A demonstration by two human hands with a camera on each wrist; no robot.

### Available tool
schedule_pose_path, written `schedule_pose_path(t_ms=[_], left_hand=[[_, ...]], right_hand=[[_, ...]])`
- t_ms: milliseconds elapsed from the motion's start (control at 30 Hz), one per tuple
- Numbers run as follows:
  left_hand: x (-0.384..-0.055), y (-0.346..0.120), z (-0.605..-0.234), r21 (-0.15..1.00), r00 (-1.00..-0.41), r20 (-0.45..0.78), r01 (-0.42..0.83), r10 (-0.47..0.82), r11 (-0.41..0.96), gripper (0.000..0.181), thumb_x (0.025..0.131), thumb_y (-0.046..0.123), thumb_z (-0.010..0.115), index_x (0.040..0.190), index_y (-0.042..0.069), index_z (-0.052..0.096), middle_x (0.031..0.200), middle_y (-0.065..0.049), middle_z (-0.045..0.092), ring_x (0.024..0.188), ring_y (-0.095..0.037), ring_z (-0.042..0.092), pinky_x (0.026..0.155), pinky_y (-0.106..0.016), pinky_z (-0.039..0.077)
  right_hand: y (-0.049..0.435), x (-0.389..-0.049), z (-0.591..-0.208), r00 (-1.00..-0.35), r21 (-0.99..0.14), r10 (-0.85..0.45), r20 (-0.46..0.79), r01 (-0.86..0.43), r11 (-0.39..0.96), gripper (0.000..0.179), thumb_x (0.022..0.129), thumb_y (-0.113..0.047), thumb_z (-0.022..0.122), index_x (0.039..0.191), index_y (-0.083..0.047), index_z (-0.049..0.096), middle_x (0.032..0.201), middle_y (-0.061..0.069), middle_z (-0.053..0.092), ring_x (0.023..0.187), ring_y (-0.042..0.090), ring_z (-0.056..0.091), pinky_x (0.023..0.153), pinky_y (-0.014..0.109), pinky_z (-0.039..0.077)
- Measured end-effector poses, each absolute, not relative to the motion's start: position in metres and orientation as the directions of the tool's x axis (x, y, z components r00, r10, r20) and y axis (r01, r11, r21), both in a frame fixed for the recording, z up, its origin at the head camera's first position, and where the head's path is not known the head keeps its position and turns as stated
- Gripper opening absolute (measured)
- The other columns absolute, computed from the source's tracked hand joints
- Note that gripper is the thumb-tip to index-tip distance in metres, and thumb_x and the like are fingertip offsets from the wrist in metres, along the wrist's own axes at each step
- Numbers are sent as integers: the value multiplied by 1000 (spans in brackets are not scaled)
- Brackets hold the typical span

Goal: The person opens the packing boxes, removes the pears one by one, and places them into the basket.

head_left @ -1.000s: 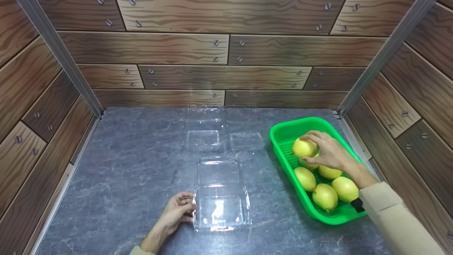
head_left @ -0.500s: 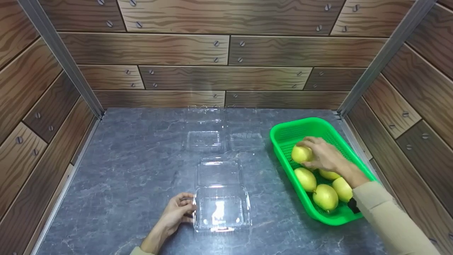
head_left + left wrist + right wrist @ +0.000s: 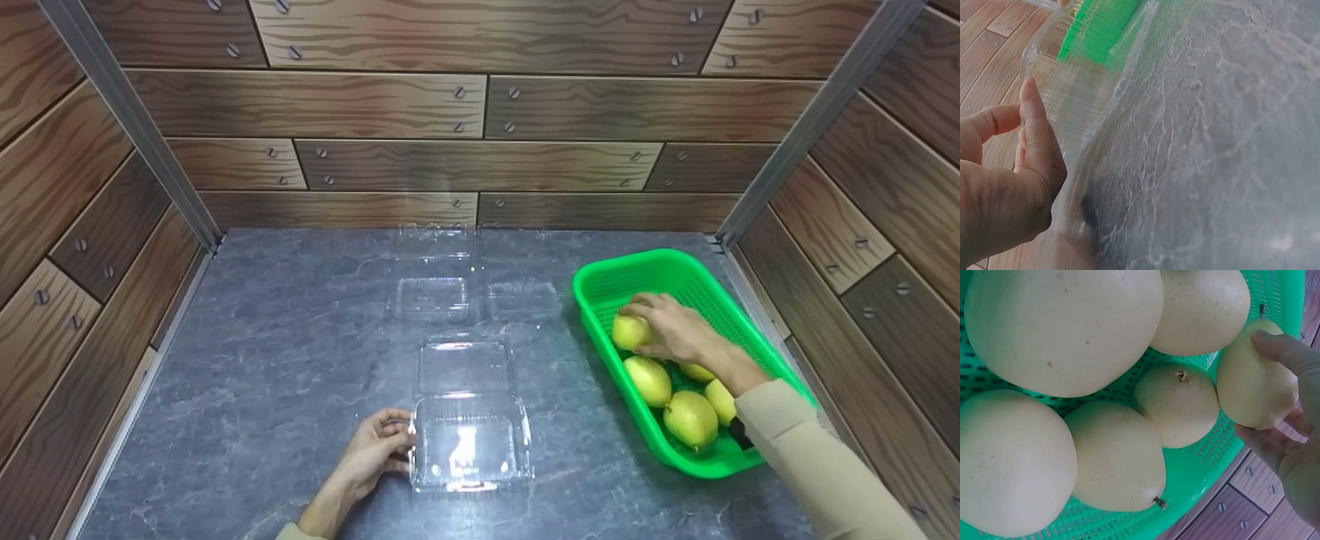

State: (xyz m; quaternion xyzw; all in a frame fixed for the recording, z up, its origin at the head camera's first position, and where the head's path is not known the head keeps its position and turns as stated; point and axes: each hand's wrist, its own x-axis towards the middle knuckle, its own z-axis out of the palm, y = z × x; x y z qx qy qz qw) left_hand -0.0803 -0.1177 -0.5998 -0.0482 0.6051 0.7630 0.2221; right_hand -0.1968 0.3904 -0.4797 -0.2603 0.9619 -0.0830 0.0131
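On the tabletop in the head view lies an unfolded clear plastic clamshell container (image 3: pixel 469 427), its lid tipped back behind the base. My left hand (image 3: pixel 367 454) pinches the left edge of that base between thumb and fingers; the left wrist view shows the fingertips at the clear rim. Over at the right, my right hand (image 3: pixel 679 330) reaches into a green plastic basket (image 3: pixel 709 470) and grips a yellow pear (image 3: pixel 1255 379), fingers curled round it. The held pear sits beside other pears (image 3: pixel 1117 455) at the basket's far part. Sleeve and hand hide some of the pears.
Further clear plastic containers (image 3: pixel 433 294) stand at the back centre, faint against the grey marbled tabletop (image 3: pixel 285 360). Wood-patterned walls (image 3: pixel 390 105) with metal corner strips enclose the back and both sides.
My right hand has shifted slightly left and toward me, lower in the basket, with the pear in its grip. The left hand and the clamshell container have stayed put.
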Motion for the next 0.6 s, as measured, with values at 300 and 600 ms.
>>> schedule_pose_path(t_ms=[300,600], left_hand=[[-81,-118,-600,902,-897,-347,-400,274,-164,45,87,-4,65,129,-6,50,90,-1,66,72,-10,64,56,-25,62],[-82,-119,-601,900,-893,-353,-406,280,-159,48,87,-5,65,131,-9,48,92,-1,66,72,-10,64,56,-24,63]], right_hand=[[389,-202,-479,-857,-210,-516,-5,-504,838,59,88,-15,86,140,-5,62,148,32,54,132,58,53,97,74,54],[393,-206,-474,-852,-167,-523,7,-517,840,59,86,-11,87,139,-5,63,146,30,56,128,56,55,97,75,54]])
